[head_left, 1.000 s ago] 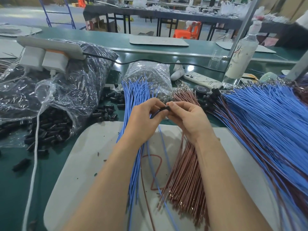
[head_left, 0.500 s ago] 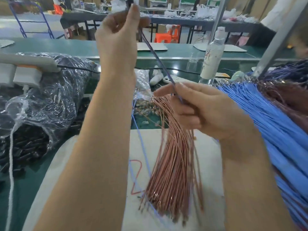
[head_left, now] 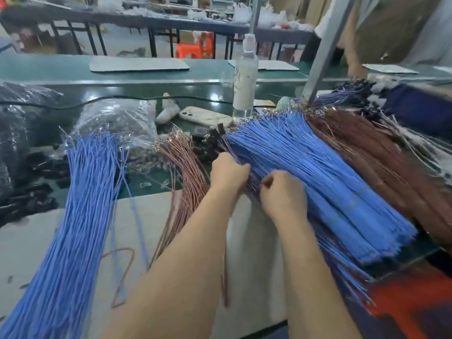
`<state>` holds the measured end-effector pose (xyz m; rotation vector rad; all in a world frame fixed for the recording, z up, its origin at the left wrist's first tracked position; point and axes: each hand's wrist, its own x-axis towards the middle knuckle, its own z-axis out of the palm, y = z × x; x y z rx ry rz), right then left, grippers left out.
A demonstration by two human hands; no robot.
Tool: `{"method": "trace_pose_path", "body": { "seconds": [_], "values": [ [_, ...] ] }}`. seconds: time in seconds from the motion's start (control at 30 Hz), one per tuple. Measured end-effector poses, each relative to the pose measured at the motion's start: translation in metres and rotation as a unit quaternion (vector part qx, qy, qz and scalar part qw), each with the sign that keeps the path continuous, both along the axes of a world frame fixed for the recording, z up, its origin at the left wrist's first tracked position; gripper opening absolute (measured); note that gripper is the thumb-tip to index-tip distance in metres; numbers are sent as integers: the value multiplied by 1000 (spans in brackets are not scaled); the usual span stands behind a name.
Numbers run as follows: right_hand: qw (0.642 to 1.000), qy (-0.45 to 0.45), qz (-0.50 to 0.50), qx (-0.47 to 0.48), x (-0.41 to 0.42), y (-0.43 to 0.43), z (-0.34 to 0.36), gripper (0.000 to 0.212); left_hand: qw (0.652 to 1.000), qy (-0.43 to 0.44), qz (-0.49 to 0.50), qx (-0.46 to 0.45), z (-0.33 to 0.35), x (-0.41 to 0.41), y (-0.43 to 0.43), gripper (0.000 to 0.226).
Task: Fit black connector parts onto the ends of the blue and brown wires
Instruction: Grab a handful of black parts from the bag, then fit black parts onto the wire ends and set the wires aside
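Large finished heap (head_left: pixel 330 182) of blue and brown wires is lying right on the table (head_left: pixel 215 94), black connectors seeming to cap its far ends: much looks done. Loose blue wires (head_left: pixel 80 204) and brown wires (head_left: pixel 186 162) are waiting left, so plenty is remaining. Dark bag (head_left: pixel 19 128) is sitting by spilled black connector parts (head_left: pixel 36 192); clear bag (head_left: pixel 115 118), contents unclear. Right hand (head_left: pixel 283 194) is pinching thin wires (head_left: pixel 253 183) at the heap's edge. Left hand (head_left: pixel 228 172): fingers hidden, cannot tell.

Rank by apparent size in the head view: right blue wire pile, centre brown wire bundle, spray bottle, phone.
Largest: right blue wire pile
centre brown wire bundle
spray bottle and phone look close, so unranked.
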<state>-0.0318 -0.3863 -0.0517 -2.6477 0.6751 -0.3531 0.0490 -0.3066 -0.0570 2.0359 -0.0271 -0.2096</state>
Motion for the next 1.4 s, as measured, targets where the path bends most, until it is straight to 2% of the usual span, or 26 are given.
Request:
{"method": "trace_pose_path", "body": {
  "seconds": [0.07, 0.17, 0.27, 0.37, 0.47, 0.53, 0.73, 0.87, 1.03, 1.1, 1.23, 1.27, 1.33, 1.4],
  "values": [
    [1000, 9, 2, 9, 4, 0, 0, 22, 992, -60, -20, 113, 1, 1, 1, 31],
    [999, 2, 28, 36, 7, 5, 10, 23, 980, -84, -67, 165, 12, 5, 8, 40],
    [991, -92, 57, 81, 10, 22, 29, 21, 989, -110, -57, 84, 35, 8, 31, 47],
    [975, -149, 117, 114, 23, 55, 47, 16, 988, -118, 25, -97, 58, 12, 79, 30],
    [962, -120, 197, 143, 40, 102, 50, 18, 948, -98, 133, -272, 69, 13, 148, 15],
    [954, -85, 248, 146, 52, 138, 47, 20, 908, -100, 203, -351, 71, 8, 196, 17],
    [916, 18, 377, 134, 66, 242, 33, 20, 859, -105, 332, -375, 62, -19, 305, 8],
    [925, 61, 371, 60, 81, 284, 25, 29, 843, -113, 357, -387, 58, -30, 331, 15],
    [940, 47, 329, -73, 91, 304, 8, 32, 832, -109, 363, -405, 55, -29, 333, 15],
    [941, 47, 321, -94, 94, 308, 4, 29, 832, -105, 360, -409, 55, -26, 329, 10],
    [935, 63, 329, -113, 99, 309, 5, 27, 855, -105, 349, -370, 52, -22, 313, 7],
    [938, 41, 336, -73, 100, 306, 7, 25, 864, -109, 344, -351, 51, -22, 309, 7],
    [930, -26, 352, 100, 99, 294, 17, 13, 888, -120, 326, -302, 50, -22, 300, 8],
    [887, -90, 356, 280, 95, 273, 33, 4, 914, -116, 287, -262, 49, -22, 289, 8]
  ]
}}
